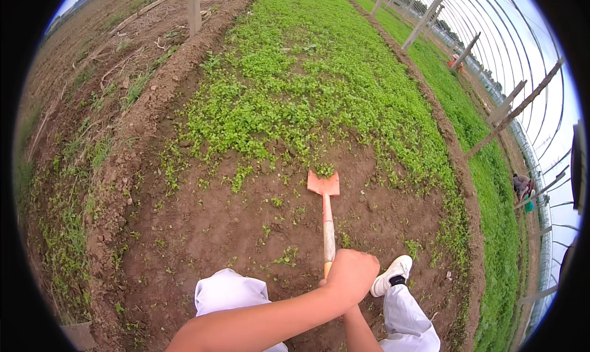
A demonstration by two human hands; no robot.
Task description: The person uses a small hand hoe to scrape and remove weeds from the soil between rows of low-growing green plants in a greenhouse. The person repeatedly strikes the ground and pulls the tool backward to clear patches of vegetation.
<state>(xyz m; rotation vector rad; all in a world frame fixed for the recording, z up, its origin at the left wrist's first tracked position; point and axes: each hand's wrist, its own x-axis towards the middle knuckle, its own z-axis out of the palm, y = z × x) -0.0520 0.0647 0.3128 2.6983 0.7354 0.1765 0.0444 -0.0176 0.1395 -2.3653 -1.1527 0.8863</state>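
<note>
A small shovel point(323, 184) has an orange-red blade and a handle of worn wood with orange and yellow paint. Its blade meets the soil at the near edge of low leafy green plants point(295, 117), with a small clump of greens at its tip. My left hand point(355, 273) is closed around the handle, its forearm crossing from the lower left. Beneath the left wrist, my right hand point(323, 283) is mostly hidden; a fingertip shows beside the handle, but its grip cannot be made out. Bare brown soil with scattered seedlings surrounds the shovel.
Soil ridges point(133, 140) border the bed on both sides. Posts point(193, 10) and slanted poles point(516, 110) stand beyond them, under curved greenhouse hoops at right. My white shoe point(392, 274) rests on the soil. Two people, one crouching point(523, 186), are far off at right.
</note>
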